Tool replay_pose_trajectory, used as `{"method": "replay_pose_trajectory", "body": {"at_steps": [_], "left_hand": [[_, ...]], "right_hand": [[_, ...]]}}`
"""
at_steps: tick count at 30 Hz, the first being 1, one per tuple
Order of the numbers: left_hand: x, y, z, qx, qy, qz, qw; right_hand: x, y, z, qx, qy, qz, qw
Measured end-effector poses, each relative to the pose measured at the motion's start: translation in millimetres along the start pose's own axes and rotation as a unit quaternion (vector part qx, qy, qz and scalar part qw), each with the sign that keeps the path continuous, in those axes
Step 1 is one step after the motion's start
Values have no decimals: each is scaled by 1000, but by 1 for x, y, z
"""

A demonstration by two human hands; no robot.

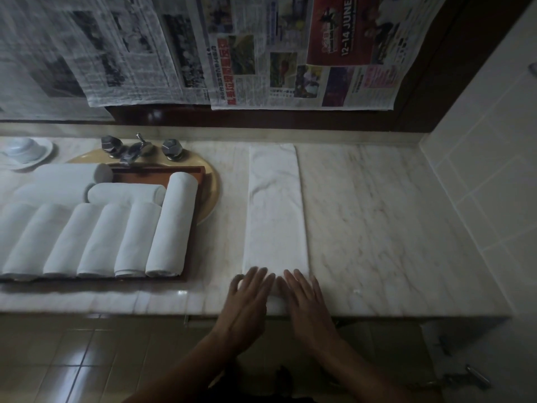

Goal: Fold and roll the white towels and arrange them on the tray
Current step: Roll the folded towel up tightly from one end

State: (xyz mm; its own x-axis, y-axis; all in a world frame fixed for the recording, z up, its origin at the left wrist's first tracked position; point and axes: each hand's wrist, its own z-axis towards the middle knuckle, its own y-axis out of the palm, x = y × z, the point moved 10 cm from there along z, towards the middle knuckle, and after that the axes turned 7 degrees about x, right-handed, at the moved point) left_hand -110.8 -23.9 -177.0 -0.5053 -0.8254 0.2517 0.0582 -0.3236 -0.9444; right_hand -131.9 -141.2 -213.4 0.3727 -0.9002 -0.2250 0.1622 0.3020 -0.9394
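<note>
Now pressing left hand [250, 289] and right hand [305, 292] flat on the near end of the folded towel [274, 205], on the table [377, 213] right of the tray [158, 171]; grip spread, pinching nothing. Could roll crooked or loose if pushed unevenly, or slip on smooth marble.

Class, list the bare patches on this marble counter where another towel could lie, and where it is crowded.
Widest: marble between the folded towel and the tiled wall. Narrow strip between that towel and the tray. Crowded left: rolled towels nearly fill the tray.
</note>
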Motion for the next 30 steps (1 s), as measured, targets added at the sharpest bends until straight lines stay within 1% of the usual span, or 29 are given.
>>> {"method": "replay_pose_trajectory", "body": {"at_steps": [2, 4, 6, 8, 10, 13, 16, 20, 23, 25, 27, 30], "left_hand": [[-1, 21, -1, -33, 8, 35, 999], [-13, 27, 2, -43, 6, 59, 997], [-19, 29, 7, -58, 27, 72, 995], [-20, 27, 9, -77, 51, 65, 994], [-26, 20, 10, -79, 62, 55, 993], [-34, 14, 2, -90, 48, 8, 995], [-36, 8, -12, -76, 18, -68, 995], [-36, 5, -22, -69, -15, -95, 993], [-45, 7, -22, -82, -86, -123, 985], [-53, 11, -21, -96, -134, -141, 976], [-57, 13, -17, -114, -169, -155, 967], [-63, 14, -11, -128, -220, -170, 952]], "right_hand": [[1, 2, 8, -9, -14, -7, 1000], [4, 2, 16, -19, -24, -19, 999], [10, 3, 23, -39, -28, -35, 998], [15, 1, 27, -53, -31, -38, 997], [18, -2, 28, -63, -31, -28, 997], [24, -10, 22, -81, -19, -4, 997], [23, -20, 10, -96, 6, 60, 994], [20, -32, 2, -121, 63, 140, 981], [25, -31, 8, -151, 118, 164, 968], [34, -33, 12, -158, 169, 187, 955], [37, -35, 14, -148, 185, 193, 952], [33, -38, 18, -100, 158, 154, 970]]}}
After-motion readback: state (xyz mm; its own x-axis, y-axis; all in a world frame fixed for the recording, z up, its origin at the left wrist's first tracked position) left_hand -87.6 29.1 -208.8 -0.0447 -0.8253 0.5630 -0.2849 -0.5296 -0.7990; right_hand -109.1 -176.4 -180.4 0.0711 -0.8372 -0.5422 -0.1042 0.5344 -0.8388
